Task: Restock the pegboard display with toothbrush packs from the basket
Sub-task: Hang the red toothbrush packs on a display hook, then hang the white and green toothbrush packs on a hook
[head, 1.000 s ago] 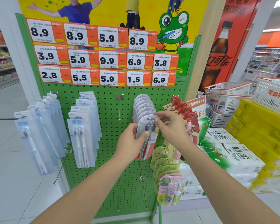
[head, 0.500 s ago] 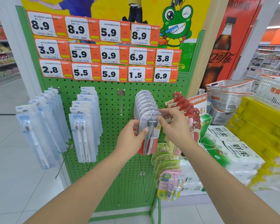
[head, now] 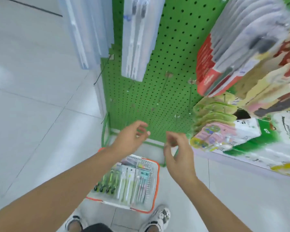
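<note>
I am looking steeply down past the green pegboard (head: pixel 161 67) at the floor. My left hand (head: pixel 130 139) hangs in the air in front of the lower pegboard, fingers loosely curled and holding nothing. My right hand (head: pixel 177 153) is just beside it, also loosely curled, with nothing in it. The two hands are near each other but apart.

Below them, on the pale tiled floor (head: pixel 32 101), sits the basket (head: pixel 155 190), white with an orange rim, between my hands and my white sneakers (head: pixel 159 216). The toothbrush packs (head: pixel 124 180) lie flat inside it, side by side, their long axes running from the near rim toward the pegboard. The dark brush heads of the green set lie at the near end. Any print on these packs is too blurred to read.

On the pegboard, clear twin-brush packs (head: pixel 137 39) hang upright from the hooks at the upper left, long axis vertical. At the upper right hang grey-and-red carded packs (head: pixel 228 47), with green and pink children's packs (head: pixel 213 124) below them. All their lettering is smeared by motion. Bare wire hooks (head: pixel 164 86) stick out of the middle of the board. To the right lie green-and-white wrapped bundles (head: pixel 258 136) with black writing I cannot make out.
</note>
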